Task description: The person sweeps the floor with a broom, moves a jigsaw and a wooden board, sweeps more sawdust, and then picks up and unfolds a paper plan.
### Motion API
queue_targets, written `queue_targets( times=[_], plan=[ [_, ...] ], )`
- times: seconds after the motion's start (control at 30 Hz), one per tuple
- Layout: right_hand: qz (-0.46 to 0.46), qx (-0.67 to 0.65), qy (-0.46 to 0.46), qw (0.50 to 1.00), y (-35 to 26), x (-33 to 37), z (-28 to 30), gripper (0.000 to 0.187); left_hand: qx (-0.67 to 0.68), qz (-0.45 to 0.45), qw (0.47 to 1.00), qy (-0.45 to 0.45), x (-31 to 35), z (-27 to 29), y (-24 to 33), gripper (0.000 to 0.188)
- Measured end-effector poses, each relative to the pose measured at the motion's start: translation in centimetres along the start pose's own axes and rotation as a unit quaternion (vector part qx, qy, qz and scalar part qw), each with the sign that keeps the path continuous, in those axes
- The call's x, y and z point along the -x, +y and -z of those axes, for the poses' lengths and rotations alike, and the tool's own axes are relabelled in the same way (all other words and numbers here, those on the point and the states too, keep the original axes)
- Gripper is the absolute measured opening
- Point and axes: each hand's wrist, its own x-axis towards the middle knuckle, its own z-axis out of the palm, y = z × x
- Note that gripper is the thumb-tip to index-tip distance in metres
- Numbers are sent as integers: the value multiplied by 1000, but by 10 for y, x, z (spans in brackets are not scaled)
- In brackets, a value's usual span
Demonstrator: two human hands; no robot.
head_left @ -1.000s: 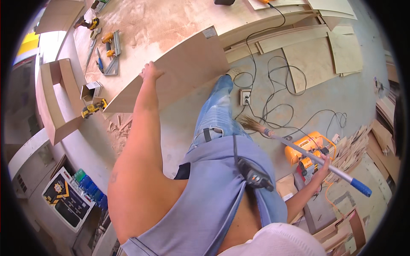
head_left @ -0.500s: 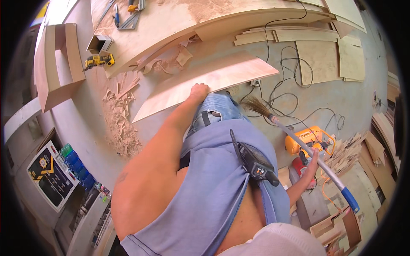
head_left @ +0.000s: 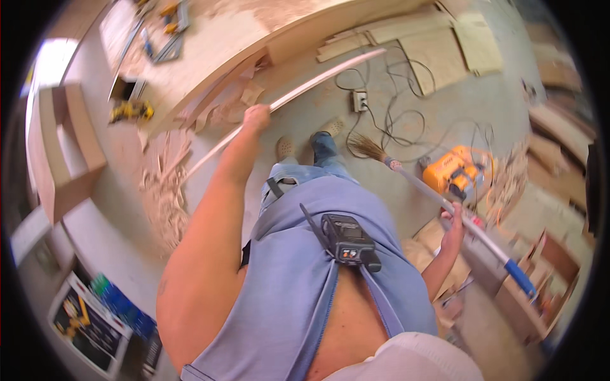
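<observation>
My left hand (head_left: 257, 118) is closed around the upper edge of a light plywood panel (head_left: 318, 79). The panel stands nearly edge-on to me, slanting from the lower left up to the far right, so its broad face is hardly visible. On my right side, my right hand (head_left: 452, 219) grips the grey handle of a broom (head_left: 424, 187). Its straw bristles point toward the floor near my feet, and its blue end grip angles down to the right. A two-way radio (head_left: 348, 238) hangs on the front of my blue shirt.
A workbench (head_left: 222, 32) with sawdust and tools spans the far left, a yellow cordless tool (head_left: 131, 112) by its corner. Wood shavings (head_left: 166, 190) lie below. Cables and a power outlet box (head_left: 359, 101) are on the floor ahead, an orange air compressor (head_left: 454, 170) to the right.
The plywood panel has tipped from showing its broad face to nearly edge-on, uncovering my shoes. My right hand still holds the broom. The whole view has shifted.
</observation>
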Motion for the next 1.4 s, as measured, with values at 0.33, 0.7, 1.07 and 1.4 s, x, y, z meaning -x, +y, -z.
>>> queue_targets(
  times=[0.33, 0.7, 1.07, 1.4],
  plan=[
    [-29, 88, 121, 988, 1, 123, 40, 42, -29, 5, 1000, 1, 122, 59, -25, 26],
    [-78, 77, 78, 991, 32, 94, 36, 44, -14, 86, 993, -85, 127, -56, -24, 28],
    [-67, 116, 62, 989, 25, 15, 27, 41, 6, 6, 999, -33, 83, 68, -5, 26],
    [-35, 74, 76, 994, 8, -103, 69, 38, 11, -25, 999, 45, -22, 194, 137, 27]
  ],
)
